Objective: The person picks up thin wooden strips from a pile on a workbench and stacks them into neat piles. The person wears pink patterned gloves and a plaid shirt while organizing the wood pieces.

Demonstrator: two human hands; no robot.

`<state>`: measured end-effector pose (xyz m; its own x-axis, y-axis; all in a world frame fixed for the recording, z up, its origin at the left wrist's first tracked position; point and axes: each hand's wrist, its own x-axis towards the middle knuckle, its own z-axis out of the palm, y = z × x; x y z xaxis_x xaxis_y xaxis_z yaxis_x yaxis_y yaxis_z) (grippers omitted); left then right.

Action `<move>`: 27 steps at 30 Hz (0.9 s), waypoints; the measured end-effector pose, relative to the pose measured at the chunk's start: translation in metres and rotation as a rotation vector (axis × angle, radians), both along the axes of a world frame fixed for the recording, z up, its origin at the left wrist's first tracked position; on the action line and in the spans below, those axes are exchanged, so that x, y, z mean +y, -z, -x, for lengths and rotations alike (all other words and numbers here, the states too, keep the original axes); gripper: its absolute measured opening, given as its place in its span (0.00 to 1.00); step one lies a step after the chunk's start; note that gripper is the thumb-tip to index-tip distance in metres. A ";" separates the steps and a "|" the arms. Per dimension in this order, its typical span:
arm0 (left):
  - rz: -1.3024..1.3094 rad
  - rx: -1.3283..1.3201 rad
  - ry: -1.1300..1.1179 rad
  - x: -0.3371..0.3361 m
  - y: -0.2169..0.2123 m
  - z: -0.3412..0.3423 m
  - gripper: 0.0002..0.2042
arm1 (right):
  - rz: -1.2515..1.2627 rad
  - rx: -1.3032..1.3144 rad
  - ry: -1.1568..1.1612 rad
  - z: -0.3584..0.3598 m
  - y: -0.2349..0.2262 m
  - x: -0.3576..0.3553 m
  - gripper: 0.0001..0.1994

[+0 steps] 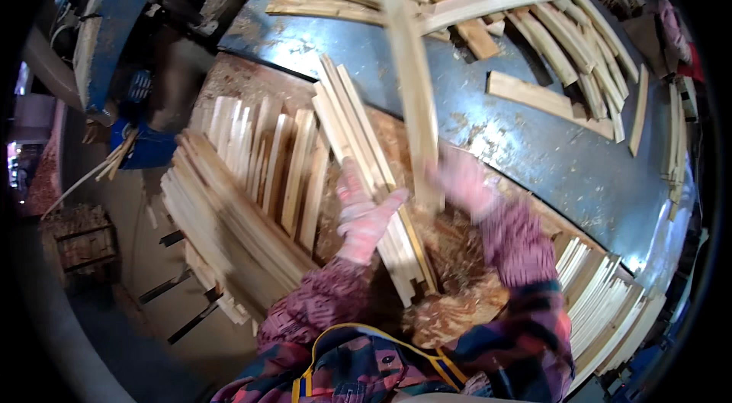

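Note:
My left hand [362, 216], in a pale pinkish glove, grips a small bundle of wooden strips [354, 128] from above. Its thumb reaches across to the right side of the bundle, and the fingers lie along the left. A long wooden board [412, 90] stands out away from me, smeared by motion. At its near end is my right hand [463, 182], also gloved and blurred, closed on the board's right edge. Both forearms wear reddish gathered sleeve covers. Beneath the bundle lies a brown wooden work surface [457, 258] strewn with sawdust.
Stacked wooden strips [236, 212] stand to the left, with another stack [602, 304] at lower right. Curved boards [534, 14] are piled on the grey metal table [473, 109]. A loose board [545, 102] lies there too. Blue machinery [122, 22] occupies the upper left.

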<state>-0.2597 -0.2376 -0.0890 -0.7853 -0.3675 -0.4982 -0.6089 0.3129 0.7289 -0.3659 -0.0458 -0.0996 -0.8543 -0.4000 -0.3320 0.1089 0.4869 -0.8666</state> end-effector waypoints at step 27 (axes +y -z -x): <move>0.367 -0.105 0.217 0.012 -0.015 0.024 0.62 | -0.997 0.138 0.135 -0.064 -0.053 0.088 0.41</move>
<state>-0.2833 -0.2260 -0.0735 -0.8158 -0.3675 -0.4465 -0.5655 0.6686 0.4829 -0.3016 0.0426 -0.0471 -0.9278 0.1080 -0.3570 0.1459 0.9860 -0.0810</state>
